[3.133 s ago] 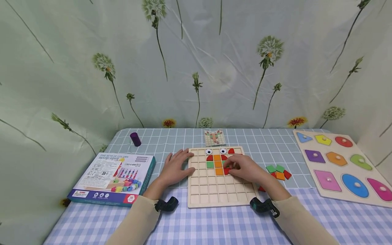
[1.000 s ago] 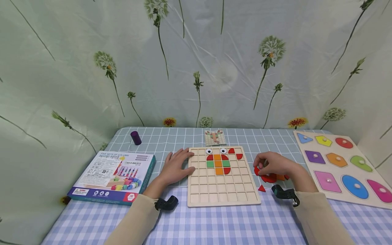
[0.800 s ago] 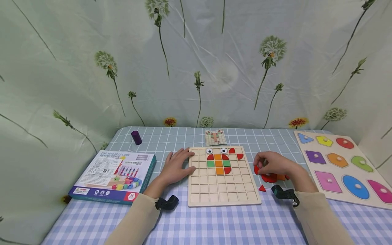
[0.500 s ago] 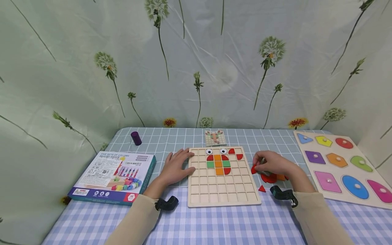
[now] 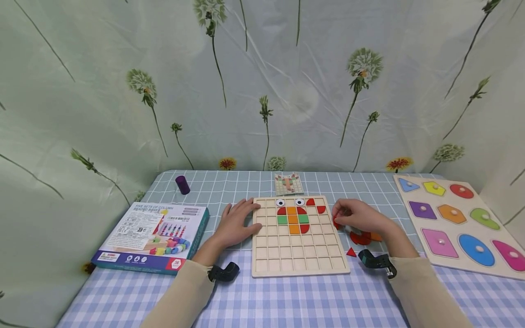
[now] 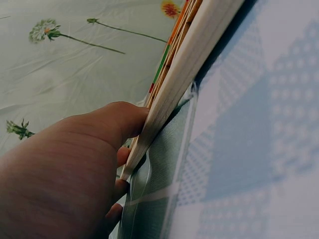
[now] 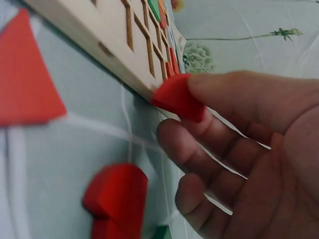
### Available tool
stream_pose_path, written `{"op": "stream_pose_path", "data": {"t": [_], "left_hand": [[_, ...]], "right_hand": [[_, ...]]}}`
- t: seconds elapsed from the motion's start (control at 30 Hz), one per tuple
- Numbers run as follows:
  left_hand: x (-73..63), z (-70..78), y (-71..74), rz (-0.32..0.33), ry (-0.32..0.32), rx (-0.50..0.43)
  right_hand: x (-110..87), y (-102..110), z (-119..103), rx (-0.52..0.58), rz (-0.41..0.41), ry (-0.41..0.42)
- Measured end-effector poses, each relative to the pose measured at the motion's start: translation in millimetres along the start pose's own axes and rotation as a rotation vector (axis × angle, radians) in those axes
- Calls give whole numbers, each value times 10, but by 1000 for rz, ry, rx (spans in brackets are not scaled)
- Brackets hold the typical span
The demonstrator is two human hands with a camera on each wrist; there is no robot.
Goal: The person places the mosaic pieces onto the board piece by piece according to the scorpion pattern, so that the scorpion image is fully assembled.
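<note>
A wooden grid board [image 5: 280, 253] lies flat on the table. Tiles in its upper part include two eye tiles [image 5: 300, 202], an orange column [image 5: 292, 219], green squares [image 5: 303, 219] and rounded red pieces [image 5: 305, 228]. My left hand [image 5: 234, 226] rests at the board's left edge, fingers spread and thumb touching the rim [image 6: 164, 94]. Just off the right edge, my right hand [image 5: 361, 216] pinches a red quarter-round tile [image 7: 178, 95] between thumb and fingertips. Below that hand are loose red tiles [image 5: 360, 238], an orange one [image 5: 375, 237] and a red triangle [image 5: 351, 252].
Behind the board lies a small pattern card [image 5: 288, 184]. A beaded-boxes game box [image 5: 151, 237] is at left, with a purple cylinder [image 5: 182, 185] behind it. A knobbed shape board [image 5: 451, 218] is at far right. A floral curtain [image 5: 262, 82] hangs behind the table.
My right hand has moved from over the board to the loose tiles, then back left with a red tile. A green square shows right of the orange column. My left hand stays put.
</note>
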State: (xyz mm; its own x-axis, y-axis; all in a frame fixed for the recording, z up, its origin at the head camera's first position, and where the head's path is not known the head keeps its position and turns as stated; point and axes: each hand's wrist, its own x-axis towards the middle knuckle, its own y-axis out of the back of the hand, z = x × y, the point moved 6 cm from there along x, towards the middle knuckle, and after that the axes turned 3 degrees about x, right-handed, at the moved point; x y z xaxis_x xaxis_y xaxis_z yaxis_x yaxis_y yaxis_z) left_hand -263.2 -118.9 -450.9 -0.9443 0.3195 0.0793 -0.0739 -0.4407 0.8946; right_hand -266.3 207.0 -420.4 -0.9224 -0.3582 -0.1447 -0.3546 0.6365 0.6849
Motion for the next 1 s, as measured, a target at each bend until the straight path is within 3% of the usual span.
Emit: {"op": "stream_pose_path", "data": {"t": [0.27, 0.73, 1.0], "left_hand": [[-12, 26, 20, 9, -1, -1], [5, -1, -2, -1, 5, 2], [7, -10, -11, 0, 6, 5]], "right_hand": [[48, -70, -124, 40, 61, 28], [92, -265, -368, 12, 71, 128], [125, -390, -436, -3, 78, 124]]}}
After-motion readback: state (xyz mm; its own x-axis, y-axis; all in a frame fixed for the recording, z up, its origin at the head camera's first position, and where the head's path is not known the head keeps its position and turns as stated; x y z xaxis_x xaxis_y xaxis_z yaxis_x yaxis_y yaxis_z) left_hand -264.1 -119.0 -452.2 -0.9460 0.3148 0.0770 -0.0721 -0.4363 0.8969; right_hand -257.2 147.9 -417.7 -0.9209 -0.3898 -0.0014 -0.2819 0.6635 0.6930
